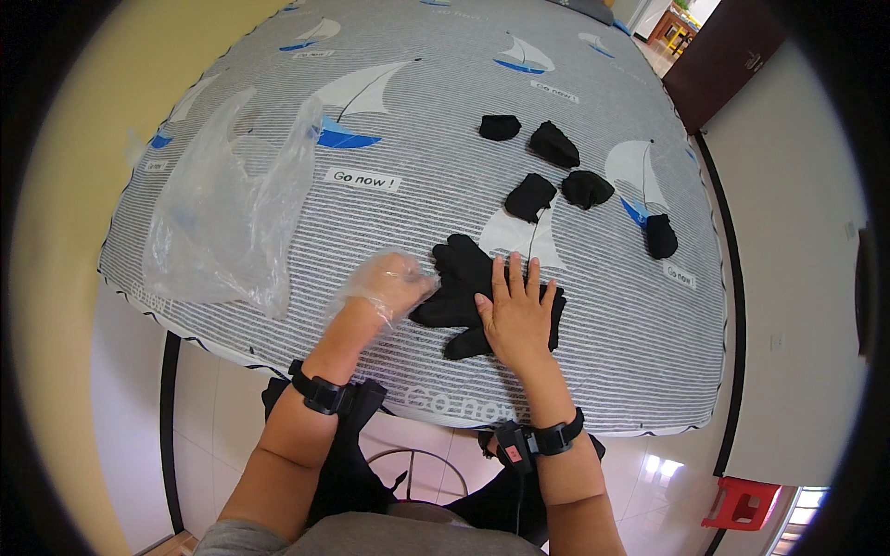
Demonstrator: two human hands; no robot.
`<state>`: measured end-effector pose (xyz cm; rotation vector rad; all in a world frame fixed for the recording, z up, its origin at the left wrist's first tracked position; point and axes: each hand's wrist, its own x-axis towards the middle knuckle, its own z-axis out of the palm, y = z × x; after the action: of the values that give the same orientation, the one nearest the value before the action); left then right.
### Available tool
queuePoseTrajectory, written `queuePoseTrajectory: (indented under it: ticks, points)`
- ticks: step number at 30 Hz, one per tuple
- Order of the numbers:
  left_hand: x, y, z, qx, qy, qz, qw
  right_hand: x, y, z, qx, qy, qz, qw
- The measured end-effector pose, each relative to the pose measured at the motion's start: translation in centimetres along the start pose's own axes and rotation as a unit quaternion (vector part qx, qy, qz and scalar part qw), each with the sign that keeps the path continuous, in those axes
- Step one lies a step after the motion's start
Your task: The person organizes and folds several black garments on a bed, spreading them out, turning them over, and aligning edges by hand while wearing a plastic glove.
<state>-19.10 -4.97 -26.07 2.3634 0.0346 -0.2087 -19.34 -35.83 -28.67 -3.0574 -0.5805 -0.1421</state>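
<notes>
Thin clear plastic film (345, 295) surrounds my left hand (396, 281), whose fingers are curled in beside the fingertips of a black fabric glove (462, 285). It is unclear whether those fingers grip anything under the film. My right hand (520, 316) rests palm down on the black glove, fingers straight and slightly apart, covering its middle. More black fabric shows by the right fingertips, so a second glove may lie beneath. Beyond the hands are several black fabric bundles, among them one close by (530, 197) and one at the right (661, 236).
A translucent plastic carrier bag (215, 229) lies at the left on the bed's striped sailboat-print sheet (417, 215). The bed's near edge runs just before my legs. A red plastic stool (742, 504) stands on the floor at lower right, and a dark door (723, 59) is at upper right.
</notes>
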Motion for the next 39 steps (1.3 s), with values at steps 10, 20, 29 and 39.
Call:
queuePoseTrajectory:
  ticks: [10, 20, 29, 39]
  points:
    - [4.6, -2.0, -0.8, 0.040, 0.082, 0.001, 0.996, 0.2, -0.6, -0.1, 0.004, -0.011, -0.007, 1.000]
    - [3.4, 3.2, 0.3, -0.135, -0.038, -0.021, 0.990, -0.4, -0.4, -0.7, 0.030, -0.009, -0.011, 0.999]
    - [3.7, 0.8, 1.9, -0.218, -0.056, 0.012, 0.974, -0.5, -0.6, -1.5, 0.108, -0.008, 0.007, 0.994]
    - [2.2, 3.2, 1.4, -0.217, -0.004, 0.126, 0.968, 3.9, 0.9, 0.0, 0.345, 0.061, -0.034, 0.936]
